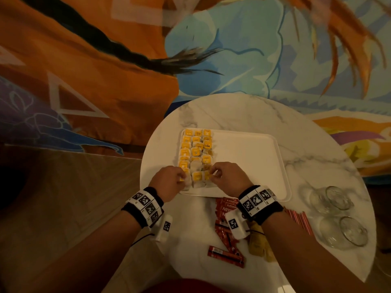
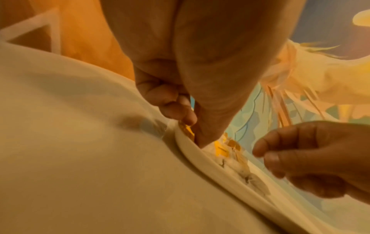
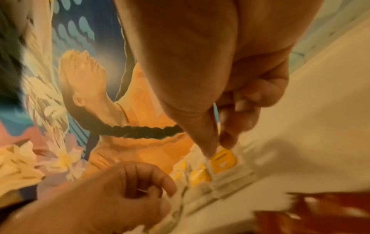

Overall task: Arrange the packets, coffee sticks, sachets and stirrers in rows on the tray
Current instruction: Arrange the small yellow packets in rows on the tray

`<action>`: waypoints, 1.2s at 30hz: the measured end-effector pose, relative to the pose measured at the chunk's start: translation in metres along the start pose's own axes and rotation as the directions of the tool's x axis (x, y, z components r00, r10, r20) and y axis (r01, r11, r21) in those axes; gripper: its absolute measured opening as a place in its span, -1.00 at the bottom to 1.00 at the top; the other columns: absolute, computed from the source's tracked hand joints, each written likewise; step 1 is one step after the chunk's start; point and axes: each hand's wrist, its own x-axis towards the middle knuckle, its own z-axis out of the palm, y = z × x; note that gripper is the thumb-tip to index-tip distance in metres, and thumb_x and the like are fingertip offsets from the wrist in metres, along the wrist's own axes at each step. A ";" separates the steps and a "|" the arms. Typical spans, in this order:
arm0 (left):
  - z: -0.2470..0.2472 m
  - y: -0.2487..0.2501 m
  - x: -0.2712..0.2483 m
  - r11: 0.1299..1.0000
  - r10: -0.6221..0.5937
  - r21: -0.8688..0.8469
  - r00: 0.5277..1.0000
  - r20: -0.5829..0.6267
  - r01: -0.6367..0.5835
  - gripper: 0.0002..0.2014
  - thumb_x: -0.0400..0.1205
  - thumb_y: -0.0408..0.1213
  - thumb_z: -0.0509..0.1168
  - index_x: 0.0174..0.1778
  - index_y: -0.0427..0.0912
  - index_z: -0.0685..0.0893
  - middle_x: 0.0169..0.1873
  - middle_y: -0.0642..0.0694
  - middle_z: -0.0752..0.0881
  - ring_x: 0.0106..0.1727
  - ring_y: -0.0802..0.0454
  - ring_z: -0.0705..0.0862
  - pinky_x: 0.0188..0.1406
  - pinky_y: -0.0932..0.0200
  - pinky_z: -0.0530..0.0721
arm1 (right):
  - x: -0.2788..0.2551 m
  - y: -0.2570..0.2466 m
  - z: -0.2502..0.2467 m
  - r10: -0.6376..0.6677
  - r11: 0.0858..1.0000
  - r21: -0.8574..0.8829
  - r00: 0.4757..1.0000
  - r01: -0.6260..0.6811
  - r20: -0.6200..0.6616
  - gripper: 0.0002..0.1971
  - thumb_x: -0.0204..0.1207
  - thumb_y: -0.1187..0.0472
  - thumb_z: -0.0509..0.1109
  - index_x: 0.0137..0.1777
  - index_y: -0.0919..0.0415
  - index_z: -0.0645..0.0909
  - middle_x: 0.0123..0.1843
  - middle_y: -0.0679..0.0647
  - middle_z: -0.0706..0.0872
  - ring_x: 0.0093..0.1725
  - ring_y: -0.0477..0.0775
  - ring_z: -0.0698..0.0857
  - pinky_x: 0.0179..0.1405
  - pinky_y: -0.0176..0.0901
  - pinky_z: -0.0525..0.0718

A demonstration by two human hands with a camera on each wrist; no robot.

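A white tray (image 1: 249,166) lies on the round marble table (image 1: 232,111). Yellow-labelled tea packets (image 1: 195,152) fill its left side in three rows. My left hand (image 1: 183,178) pinches the tea packet (image 2: 187,132) at the tray's near left corner. My right hand (image 1: 211,175) pinches a yellow-labelled tea packet (image 3: 223,160) at the near end of the third row, thumb against fingertip. Red coffee sticks (image 1: 225,253), brown sachets (image 1: 257,244) and red striped stirrers (image 1: 300,220) lie on the table in front of the tray, partly hidden under my right wrist.
Two empty glass cups (image 1: 338,197) (image 1: 353,231) lie on their sides at the table's right. The right part of the tray holds nothing. A painted wall stands behind the table, and wooden floor shows to the left.
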 end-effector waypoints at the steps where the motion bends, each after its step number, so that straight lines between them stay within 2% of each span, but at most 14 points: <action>1: 0.000 -0.001 0.000 1.000 -0.002 -0.002 1.000 0.000 0.002 -0.83 0.51 -0.26 0.51 -0.02 0.00 0.76 -0.28 0.06 0.62 -0.19 0.01 0.66 -0.07 0.09 0.67 | -0.002 0.004 0.001 0.007 0.999 -0.043 1.000 -0.005 0.025 -0.88 0.51 0.08 0.47 0.03 -0.05 0.74 -0.14 -0.12 0.73 -0.05 -0.01 0.71 -0.01 -0.06 0.69; 4: 0.001 -0.001 0.002 1.000 0.006 -0.017 1.000 -0.001 -0.006 -0.83 0.51 -0.25 0.52 -0.01 -0.01 0.76 -0.26 0.08 0.61 -0.18 0.03 0.65 -0.05 0.09 0.67 | -0.006 0.008 0.006 0.012 0.992 -0.125 0.997 -0.002 0.078 -0.84 0.49 0.06 0.50 0.06 -0.03 0.75 0.04 -0.07 0.78 0.08 0.02 0.73 0.07 -0.07 0.69; 6: 0.003 0.002 0.002 0.999 0.025 -0.034 1.000 -0.011 -0.025 -0.83 0.50 -0.21 0.53 -0.01 -0.03 0.78 -0.26 0.08 0.62 -0.19 0.05 0.66 -0.04 0.07 0.69 | -0.007 0.005 0.012 0.009 0.991 -0.136 0.997 0.002 0.081 -0.83 0.51 0.05 0.50 0.06 0.03 0.77 0.08 -0.02 0.79 0.09 0.06 0.74 0.07 -0.06 0.69; 11: 0.008 0.015 0.005 0.994 0.104 0.031 0.995 0.000 -0.104 -0.76 0.49 -0.05 0.56 0.00 -0.02 0.77 -0.28 0.12 0.57 -0.17 0.04 0.64 -0.10 0.07 0.64 | -0.005 -0.008 0.021 0.004 0.992 -0.126 0.998 0.005 0.070 -0.86 0.53 0.01 0.49 -0.04 0.04 0.80 0.01 0.00 0.80 0.02 0.08 0.76 0.04 0.02 0.73; 15: 0.009 0.017 0.010 0.992 0.102 0.073 0.995 0.014 -0.103 -0.78 0.52 -0.05 0.54 0.01 -0.01 0.77 -0.23 0.10 0.60 -0.13 0.02 0.67 -0.08 0.06 0.66 | -0.003 -0.007 0.017 0.030 0.998 -0.062 0.999 -0.029 0.021 -0.87 0.50 0.00 0.50 -0.01 -0.03 0.78 0.02 -0.04 0.80 0.04 0.03 0.74 0.07 -0.01 0.72; 18: 0.009 0.017 0.011 0.995 0.082 0.060 0.996 0.019 -0.083 -0.81 0.53 -0.08 0.53 0.01 -0.02 0.79 -0.24 0.09 0.63 -0.14 0.02 0.70 -0.05 0.07 0.69 | 0.002 0.000 0.011 0.072 0.997 0.014 0.996 -0.071 -0.054 -0.89 0.54 -0.03 0.46 -0.08 -0.04 0.74 -0.04 -0.06 0.80 -0.03 0.00 0.75 0.04 -0.01 0.73; 19: 0.009 0.017 0.011 0.996 0.077 0.054 0.997 0.020 -0.078 -0.81 0.53 -0.10 0.53 0.01 -0.03 0.79 -0.24 0.09 0.64 -0.13 0.01 0.71 -0.04 0.06 0.70 | 0.007 0.004 0.009 0.086 0.996 0.030 0.994 -0.084 -0.074 -0.86 0.57 -0.01 0.43 -0.04 0.00 0.74 -0.01 -0.04 0.80 0.00 0.03 0.75 0.06 0.01 0.73; 21: 0.009 0.016 0.011 0.996 0.074 0.041 0.997 0.017 -0.074 -0.82 0.53 -0.13 0.54 0.01 -0.04 0.80 -0.26 0.10 0.64 -0.13 0.00 0.71 -0.02 0.05 0.70 | 0.017 0.011 0.006 0.130 0.991 0.050 0.988 -0.126 -0.083 -0.78 0.63 0.05 0.37 0.16 0.10 0.75 0.17 0.06 0.79 0.16 0.10 0.74 0.21 0.02 0.70; 24: 0.009 0.014 0.011 0.998 0.067 0.010 0.997 0.024 -0.067 -0.83 0.54 -0.19 0.52 0.02 -0.05 0.79 -0.30 0.12 0.60 -0.19 0.05 0.65 -0.04 0.08 0.69 | 0.032 0.013 0.005 0.164 0.986 0.045 0.986 -0.162 -0.028 -0.65 0.66 0.14 0.31 0.42 0.15 0.64 0.42 0.13 0.68 0.37 0.17 0.65 0.40 -0.01 0.59; 27: 0.007 0.012 0.011 0.998 0.037 -0.048 0.999 0.017 -0.036 -0.84 0.54 -0.24 0.51 0.02 -0.04 0.77 -0.30 0.12 0.64 -0.21 0.04 0.69 -0.05 0.07 0.73 | 0.042 0.007 0.009 0.104 0.993 0.046 0.994 -0.105 0.022 -0.67 0.65 0.17 0.26 0.34 0.08 0.70 0.34 0.11 0.74 0.30 0.19 0.69 0.29 -0.02 0.64; 30: 0.004 0.010 0.012 0.995 0.012 -0.101 1.000 0.014 -0.010 -0.83 0.53 -0.27 0.50 0.01 -0.03 0.76 -0.31 0.07 0.69 -0.22 0.05 0.72 -0.06 0.06 0.75 | 0.045 0.001 0.008 0.063 0.998 0.019 0.996 -0.065 0.070 -0.68 0.63 0.25 0.21 0.24 0.13 0.73 0.25 0.15 0.78 0.21 0.24 0.71 0.19 0.01 0.66; 33: 0.001 0.009 0.013 0.991 0.002 -0.132 1.000 -0.020 -0.005 -0.85 0.53 -0.27 0.50 0.00 -0.04 0.78 -0.27 0.02 0.73 -0.21 0.07 0.73 -0.07 0.12 0.73 | 0.049 0.004 0.004 0.106 0.994 0.037 0.994 -0.107 0.037 -0.66 0.64 0.24 0.24 0.35 0.18 0.68 0.34 0.18 0.72 0.32 0.26 0.67 0.30 0.03 0.62; 36: 0.000 0.008 0.011 0.991 -0.011 -0.135 0.998 -0.061 0.003 -0.86 0.53 -0.24 0.51 -0.01 -0.05 0.80 -0.21 0.04 0.75 -0.15 0.10 0.73 -0.09 0.19 0.70 | 0.055 0.010 0.001 0.192 0.981 0.038 0.981 -0.191 -0.010 -0.61 0.70 0.20 0.24 0.49 0.25 0.53 0.49 0.21 0.61 0.46 0.23 0.57 0.42 -0.04 0.50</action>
